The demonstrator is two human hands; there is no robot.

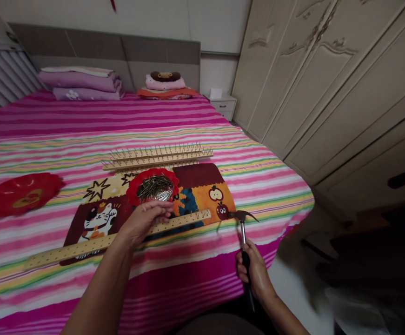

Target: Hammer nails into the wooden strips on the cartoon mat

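**A hammer (243, 229) held beside a drilled wooden strip (94, 243)**

The person's right grip (255, 270) is wrapped around the hammer's handle, its head just right of the strip's end. The left grip (155, 216) hovers over the strip, fingers curled; whether they pinch anything cannot be told. The strip lies across a patterned mat (198, 176) on the bed (275, 186). Beyond sits a red bowl (132, 187) of nails (154, 187), then studded strips (156, 158).

The right hand (256, 272) holds 1 hammer (243, 228); the left hand (146, 221) is near a red bowl (131, 190) of nails (156, 187).
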